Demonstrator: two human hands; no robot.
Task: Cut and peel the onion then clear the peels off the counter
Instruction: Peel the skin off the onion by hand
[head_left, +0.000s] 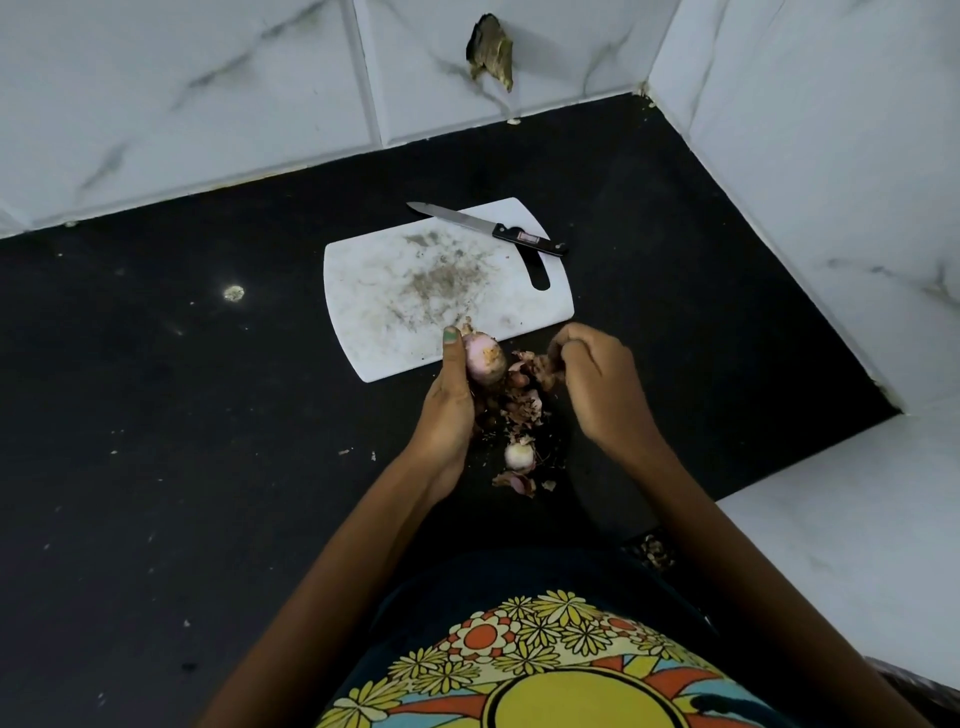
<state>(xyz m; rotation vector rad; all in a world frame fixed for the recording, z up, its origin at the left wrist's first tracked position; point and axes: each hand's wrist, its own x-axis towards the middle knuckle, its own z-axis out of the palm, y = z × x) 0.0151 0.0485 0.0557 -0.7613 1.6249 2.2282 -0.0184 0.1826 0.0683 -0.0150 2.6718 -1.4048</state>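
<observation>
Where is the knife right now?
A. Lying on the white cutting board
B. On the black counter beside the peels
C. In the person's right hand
A: the knife lies across the far edge of the white cutting board, with neither hand touching it.

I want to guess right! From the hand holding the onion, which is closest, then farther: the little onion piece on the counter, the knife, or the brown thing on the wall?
From the left hand:
1. Small onion piece, just below it on the counter.
2. Knife, at the cutting board's far edge.
3. Brown patch, high on the tiled wall.
</observation>
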